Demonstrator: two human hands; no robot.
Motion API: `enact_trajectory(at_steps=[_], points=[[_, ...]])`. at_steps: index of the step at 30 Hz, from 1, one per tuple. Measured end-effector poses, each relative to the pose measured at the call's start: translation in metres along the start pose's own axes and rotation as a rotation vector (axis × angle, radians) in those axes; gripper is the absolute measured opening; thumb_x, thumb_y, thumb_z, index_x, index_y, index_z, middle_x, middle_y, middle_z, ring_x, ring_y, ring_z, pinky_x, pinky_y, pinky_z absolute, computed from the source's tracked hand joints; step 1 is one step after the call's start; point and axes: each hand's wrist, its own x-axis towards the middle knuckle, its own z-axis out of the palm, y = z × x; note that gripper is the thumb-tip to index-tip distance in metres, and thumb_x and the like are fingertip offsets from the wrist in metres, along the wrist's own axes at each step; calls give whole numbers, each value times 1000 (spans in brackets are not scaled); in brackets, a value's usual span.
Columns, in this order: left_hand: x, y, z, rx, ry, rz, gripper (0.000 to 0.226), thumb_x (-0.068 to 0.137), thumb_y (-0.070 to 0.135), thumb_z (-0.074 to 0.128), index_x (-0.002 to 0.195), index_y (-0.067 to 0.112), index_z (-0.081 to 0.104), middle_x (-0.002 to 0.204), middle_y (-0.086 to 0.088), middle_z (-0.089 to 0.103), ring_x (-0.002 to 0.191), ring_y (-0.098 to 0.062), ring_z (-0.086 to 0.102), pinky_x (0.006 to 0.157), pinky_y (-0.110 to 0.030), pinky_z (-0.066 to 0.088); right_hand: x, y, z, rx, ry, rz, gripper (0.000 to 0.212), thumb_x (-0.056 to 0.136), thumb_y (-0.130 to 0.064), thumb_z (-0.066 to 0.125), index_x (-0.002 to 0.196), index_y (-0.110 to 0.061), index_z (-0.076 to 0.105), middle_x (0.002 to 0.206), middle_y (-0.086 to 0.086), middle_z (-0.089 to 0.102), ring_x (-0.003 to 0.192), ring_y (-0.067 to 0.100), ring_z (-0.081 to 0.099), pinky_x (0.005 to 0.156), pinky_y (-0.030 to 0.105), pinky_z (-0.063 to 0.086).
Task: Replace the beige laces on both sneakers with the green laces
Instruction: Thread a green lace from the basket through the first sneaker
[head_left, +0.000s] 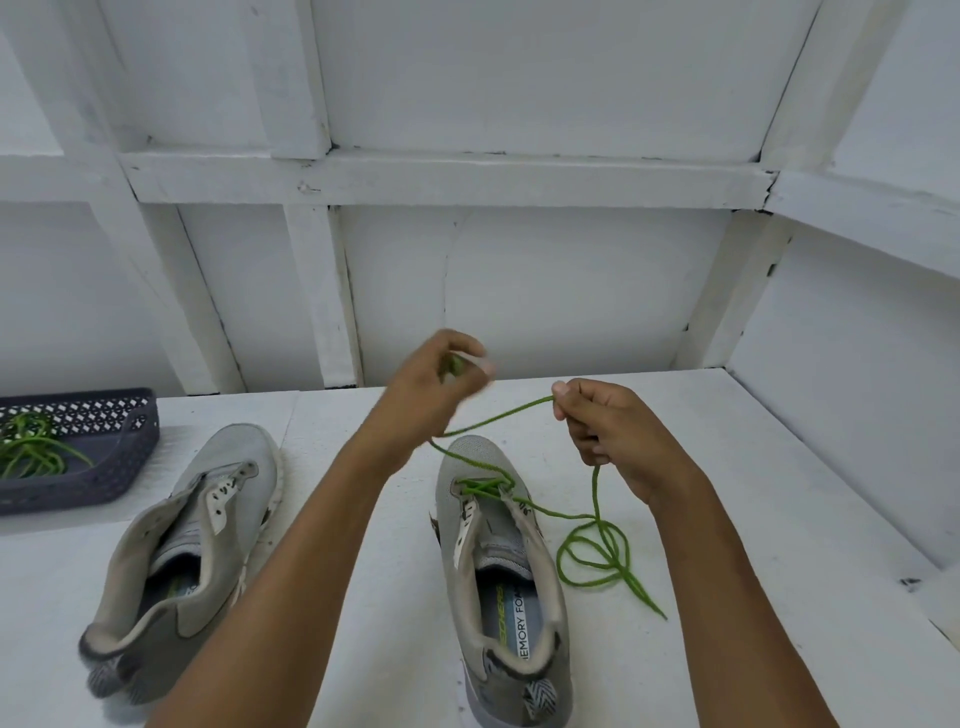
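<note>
Wall (519, 286): white painted panels with raised framing, rising behind the surface.
Surface (727, 467): flat and white, carrying everything below.
Right shoe (493, 551): grey mesh sneaker at centre, toe pointing away, with the green cord lace (480, 487) crossed through its front eyelets. The slack lies looped on the surface just beside it, to the right.
Left shoe (197, 540): matching grey sneaker, angled, with its eyelet flaps spread.
Basket (104, 483): dark perforated plastic, far left, holding a tangle of green laces (31, 452).
Left hand (436, 384): raised and blurred, pinching something green. Its forearm crosses between the shoes, and the wrist hides part of a strand.
Right hand (608, 431): apart from the left, fingers curled round the lace.
</note>
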Motion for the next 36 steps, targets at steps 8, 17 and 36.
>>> enact_trajectory(at_steps=[8, 17, 36], points=[[1, -3, 0, -625, -67, 88, 14, 91, 17, 58, 78, 20, 64, 97, -6, 71, 90, -19, 64, 80, -36, 51, -1, 4, -3, 78, 2, 8, 34, 101, -35, 50, 77, -12, 53, 53, -9, 26, 50, 11, 19, 50, 23, 19], [14, -21, -25, -461, 242, -11, 23, 102, 23, 50, 80, 18, 50, 74, -1, 53, 47, -9, 27, 44, -22, 22, 2, 21, -6, 229, 120, 29, 35, 99, -32, 55, 71, -12, 50, 56, -4, 33, 53, 13, 28, 49, 25, 27], [-15, -34, -1, 684, -198, -106, 38, 92, 43, 62, 66, 16, 57, 63, 8, 52, 60, -9, 46, 56, -25, 34, 0, 21, 18, -159, -85, -61, 5, 96, -15, 59, 93, -11, 59, 69, 1, 70, 66, 11, 61, 66, 29, 48]])
